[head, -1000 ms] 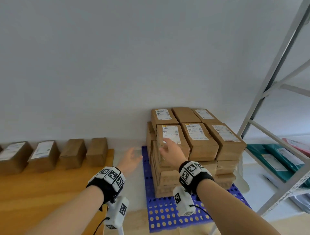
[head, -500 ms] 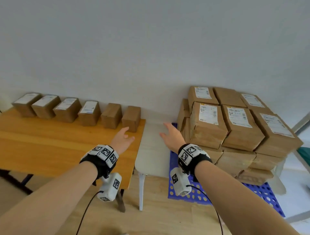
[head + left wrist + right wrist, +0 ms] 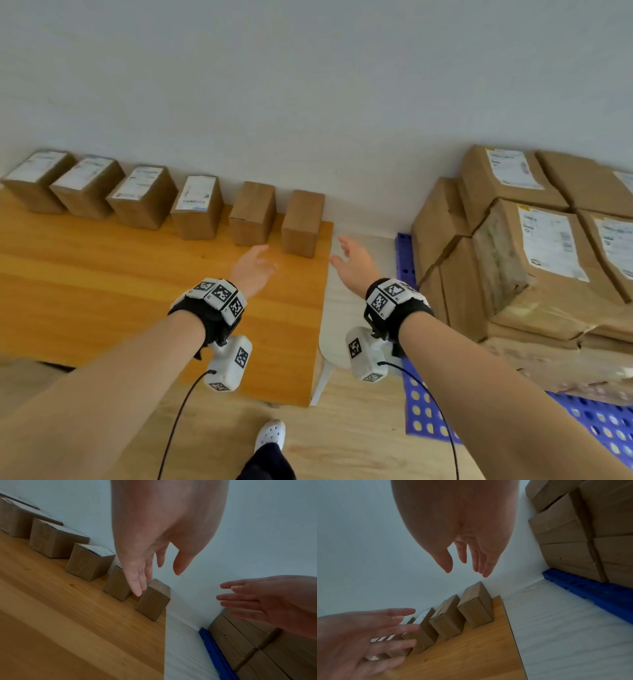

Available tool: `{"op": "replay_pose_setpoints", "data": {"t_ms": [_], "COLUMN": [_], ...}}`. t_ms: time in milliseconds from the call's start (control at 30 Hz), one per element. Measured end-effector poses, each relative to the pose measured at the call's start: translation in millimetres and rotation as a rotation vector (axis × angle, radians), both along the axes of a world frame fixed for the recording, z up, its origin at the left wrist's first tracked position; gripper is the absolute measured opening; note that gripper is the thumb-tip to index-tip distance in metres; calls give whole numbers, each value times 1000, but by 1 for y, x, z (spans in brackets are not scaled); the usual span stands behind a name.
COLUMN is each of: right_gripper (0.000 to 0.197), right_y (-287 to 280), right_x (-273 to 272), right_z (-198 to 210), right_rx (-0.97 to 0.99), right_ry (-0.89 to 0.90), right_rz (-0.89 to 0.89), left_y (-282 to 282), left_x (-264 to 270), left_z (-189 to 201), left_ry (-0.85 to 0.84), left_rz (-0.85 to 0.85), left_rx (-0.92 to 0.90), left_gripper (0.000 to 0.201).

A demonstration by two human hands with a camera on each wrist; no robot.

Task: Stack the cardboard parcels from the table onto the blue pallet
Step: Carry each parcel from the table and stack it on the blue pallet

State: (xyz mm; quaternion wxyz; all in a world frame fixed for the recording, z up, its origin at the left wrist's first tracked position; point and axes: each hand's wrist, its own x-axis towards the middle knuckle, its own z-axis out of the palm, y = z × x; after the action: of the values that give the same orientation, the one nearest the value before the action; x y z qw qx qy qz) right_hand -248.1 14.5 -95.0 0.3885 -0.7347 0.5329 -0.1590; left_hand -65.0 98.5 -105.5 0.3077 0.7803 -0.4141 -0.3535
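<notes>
Both hands spread and empty, left hand (image 3: 251,269) and right hand (image 3: 352,262) flank the table's (image 3: 102,274) far-right parcel (image 3: 302,222); stiff, likely light cardboard, best gripped by 2 opposite sides.

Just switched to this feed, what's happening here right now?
A person is moving cardboard parcels from the wooden table to the blue pallet, where a stack of parcels is already several layers high. Six parcels stand in a row along the table's back edge. Both hands are empty with fingers spread: the left hand and the right hand reach on either side of the end parcel nearest the pallet, neither touching it yet.
</notes>
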Motion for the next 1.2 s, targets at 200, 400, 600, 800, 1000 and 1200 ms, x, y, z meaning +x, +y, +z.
{"op": "replay_pose_setpoints", "data": {"t_ms": [200,400,600,800,1000,1200], "right_gripper": [55,58,61,67,72,79], "right_y": [-40,-73,-108,-132,-145,-154], "right_x": [48,79,99,110,112,109], "right_z": [-23,-45,-60,-69,-77,-83], "right_rx": [97,202,259,315,375,480], "right_ry": [-31,-56,-78,-102,-120,-206], "right_rz": [-115,-188,-250,-285,-302,-329], "left_y": [-51,-94,-132,-160,-184,-193], "left_x": [45,73,78,76,70,72], "left_z": [-17,-40,-57,-69,-80,-91], "left_ry": [17,173,272,374,464,435], "left_rz": [-101,-137,-155,-80,-36,-59], "left_rx": [36,58,53,38,10,11], "left_gripper": [54,63,68,66,64,63]}}
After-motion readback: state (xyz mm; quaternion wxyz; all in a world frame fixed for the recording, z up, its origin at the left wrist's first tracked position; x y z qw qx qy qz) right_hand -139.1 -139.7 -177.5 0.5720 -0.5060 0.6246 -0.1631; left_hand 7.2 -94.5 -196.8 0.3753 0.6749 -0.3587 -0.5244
